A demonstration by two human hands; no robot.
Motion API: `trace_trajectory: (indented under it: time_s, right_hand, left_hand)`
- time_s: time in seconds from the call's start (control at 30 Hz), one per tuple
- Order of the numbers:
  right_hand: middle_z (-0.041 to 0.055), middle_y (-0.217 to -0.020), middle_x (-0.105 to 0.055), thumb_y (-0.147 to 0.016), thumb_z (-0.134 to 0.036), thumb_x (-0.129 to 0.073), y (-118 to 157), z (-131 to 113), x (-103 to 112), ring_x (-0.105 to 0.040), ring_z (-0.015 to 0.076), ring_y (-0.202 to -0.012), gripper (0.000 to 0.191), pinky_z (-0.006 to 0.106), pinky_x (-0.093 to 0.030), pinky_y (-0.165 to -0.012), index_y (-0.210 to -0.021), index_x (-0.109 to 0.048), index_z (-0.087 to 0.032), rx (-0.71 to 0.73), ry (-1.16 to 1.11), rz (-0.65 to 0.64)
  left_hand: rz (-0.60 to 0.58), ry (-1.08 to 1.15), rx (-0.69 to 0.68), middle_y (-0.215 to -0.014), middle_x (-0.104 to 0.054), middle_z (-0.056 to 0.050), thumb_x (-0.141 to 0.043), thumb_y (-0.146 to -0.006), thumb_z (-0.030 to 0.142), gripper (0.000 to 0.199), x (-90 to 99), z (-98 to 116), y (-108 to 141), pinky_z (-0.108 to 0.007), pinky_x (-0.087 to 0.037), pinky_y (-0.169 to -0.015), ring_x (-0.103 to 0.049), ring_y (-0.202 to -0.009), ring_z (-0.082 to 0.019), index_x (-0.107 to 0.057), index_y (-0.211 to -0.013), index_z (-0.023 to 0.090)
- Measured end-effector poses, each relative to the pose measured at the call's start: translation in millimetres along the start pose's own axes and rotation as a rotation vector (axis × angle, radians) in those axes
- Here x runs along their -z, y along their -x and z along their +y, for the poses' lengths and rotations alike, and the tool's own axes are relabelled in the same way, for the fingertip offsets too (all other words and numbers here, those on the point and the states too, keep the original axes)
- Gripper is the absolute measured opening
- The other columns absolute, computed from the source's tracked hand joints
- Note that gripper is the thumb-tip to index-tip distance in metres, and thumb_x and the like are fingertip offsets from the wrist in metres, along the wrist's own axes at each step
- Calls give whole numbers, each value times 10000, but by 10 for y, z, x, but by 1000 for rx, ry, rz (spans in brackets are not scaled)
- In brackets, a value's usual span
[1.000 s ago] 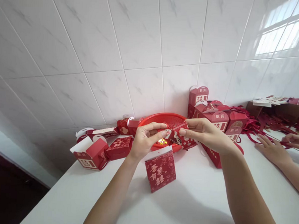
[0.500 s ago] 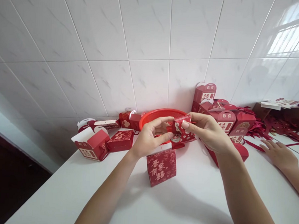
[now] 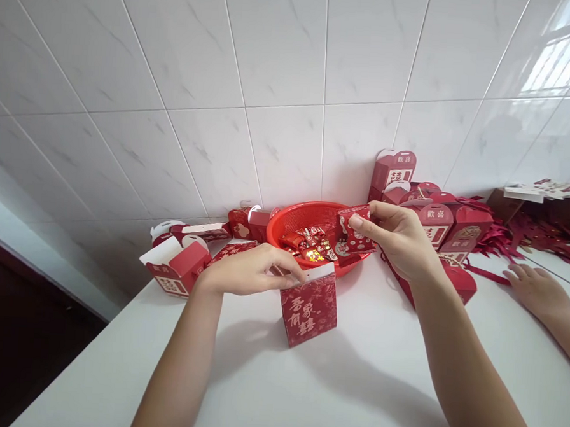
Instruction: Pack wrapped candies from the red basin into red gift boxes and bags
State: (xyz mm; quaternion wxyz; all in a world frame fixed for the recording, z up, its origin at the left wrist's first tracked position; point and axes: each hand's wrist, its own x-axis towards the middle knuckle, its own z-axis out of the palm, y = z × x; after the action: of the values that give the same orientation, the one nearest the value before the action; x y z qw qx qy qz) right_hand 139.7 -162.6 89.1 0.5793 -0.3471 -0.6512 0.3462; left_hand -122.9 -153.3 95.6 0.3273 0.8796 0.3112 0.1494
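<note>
A white counter (image 3: 352, 383) bears a red basket (image 3: 284, 221) of sweets by the tiled wall. In front stands an open red box (image 3: 308, 309); the left hand (image 3: 251, 272) pinches its top edge. The right hand (image 3: 398, 238) grips a small red packet (image 3: 355, 230) over the basket, fingers closed on it.

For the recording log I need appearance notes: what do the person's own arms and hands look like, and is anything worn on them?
Both forearms are bare right down to the bottom edge of the picture; no sleeve shows. The left hand and right hand wear no gloves, and no watch, bracelet or ring can be seen. The nails look short and plain. A co-worker's hand at the right edge is also ungloved.
</note>
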Motion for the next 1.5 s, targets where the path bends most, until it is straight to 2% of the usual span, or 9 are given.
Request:
trace_trajectory:
  time_s: [0.23,0.37,0.47,0.57,0.7,0.87,1.1,1.3,1.5]
  right_hand:
    - [-2,-640,-528,-685,-624,-813,17,-30,-6,-487,147,-625,466,280,-372,-537,-664,-603,-208,21,7,22]
    - [-13,-642,-503,-702,-596,-813,30,-53,9,-461,133,-612,453,281,-361,-549,-649,-591,-205,31,29,40]
    - [-18,-637,-483,-725,-580,-799,26,-61,-3,-443,125,-604,435,279,-346,-552,-661,-602,-198,47,77,39]
    - [-23,-635,-450,-748,-563,-782,10,-32,-35,-414,117,-605,429,272,-324,-547,-664,-589,-189,83,125,15]
    - [-43,-636,-374,-778,-544,-753,-15,63,-89,-342,102,-604,459,260,-289,-542,-637,-500,-187,118,133,-30]
    - [-33,-653,-422,-804,-542,-721,-39,157,-130,-373,113,-627,438,264,-311,-566,-658,-515,-185,111,209,-117]
    - [-36,-652,-411,-804,-512,-726,-49,169,-107,-377,111,-630,419,264,-308,-565,-650,-521,-181,108,203,-121]
    - [-41,-641,-369,-770,-583,-726,-95,183,2,-345,104,-614,478,258,-288,-548,-635,-493,-188,106,219,-53]
    - [-16,-647,-489,-807,-531,-686,-111,180,166,-422,117,-615,393,257,-317,-545,-678,-572,-178,89,345,-34]
  left_hand:
    - [249,-89,-50,-925,-777,-19,-549,-860,138,265,-268,-215,-346,-274,-535,-779,-710,-869,-192,-798,-859,231]
    - [265,-69,-100,-982,-771,-22,-540,-861,121,280,-383,-279,-465,-286,-534,-841,-701,-932,-189,-795,-882,235]
    - [287,-7,-36,-1052,-767,-41,-561,-877,183,261,-378,-297,-461,-324,-527,-888,-689,-1005,-221,-791,-992,226]
    - [218,64,36,-1178,-738,-66,-667,-841,304,304,-305,-293,-422,-356,-504,-947,-656,-1109,-262,-764,-1115,215]
    - [94,69,151,-1322,-661,-70,-773,-754,440,557,-212,-271,-378,-367,-463,-1007,-581,-1237,-299,-691,-1266,236]
    - [-24,-17,180,-1248,-651,-56,-859,-624,499,642,-247,-283,-376,-398,-464,-982,-572,-1207,-346,-708,-1194,245]
    - [115,343,82,-1042,-686,-63,-759,-783,342,516,-362,-377,-469,-360,-489,-904,-649,-1014,-233,-581,-1243,188]
    - [172,527,29,-924,-668,-33,-765,-746,269,253,-383,-411,-521,-278,-488,-734,-614,-796,-142,-540,-811,173]
    - [197,433,-22,-911,-724,-88,-703,-713,193,145,-360,-416,-530,-292,-497,-777,-633,-898,-194,-647,-588,145]
